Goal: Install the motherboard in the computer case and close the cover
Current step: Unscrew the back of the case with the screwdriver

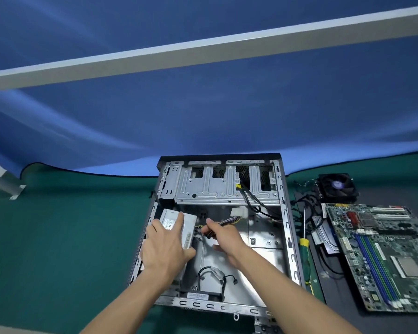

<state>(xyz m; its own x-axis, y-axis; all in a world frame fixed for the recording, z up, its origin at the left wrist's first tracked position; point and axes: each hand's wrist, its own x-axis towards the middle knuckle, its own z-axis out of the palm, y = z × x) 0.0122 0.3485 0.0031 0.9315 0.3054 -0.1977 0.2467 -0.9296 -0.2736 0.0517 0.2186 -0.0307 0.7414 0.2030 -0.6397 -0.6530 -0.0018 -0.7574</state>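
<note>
A table with a green covering (pixel 65 237) is carrying everything. The open computer case (pixel 286 227) is lying flat at its middle. A dark mat (pixel 343 300) is lying just right of the case, and a green-and-yellow-handled screwdriver (pixel 305 251) is resting along its left edge beside the case wall. The motherboard (pixel 381 256) is sitting on the mat, with a cooler fan (pixel 337 188) behind it. A blue cloth (pixel 203 121) is hanging down onto the far edge.

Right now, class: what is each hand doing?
Left hand: open, resting on the power supply.
Right hand: pinching the cable bundle.
</note>
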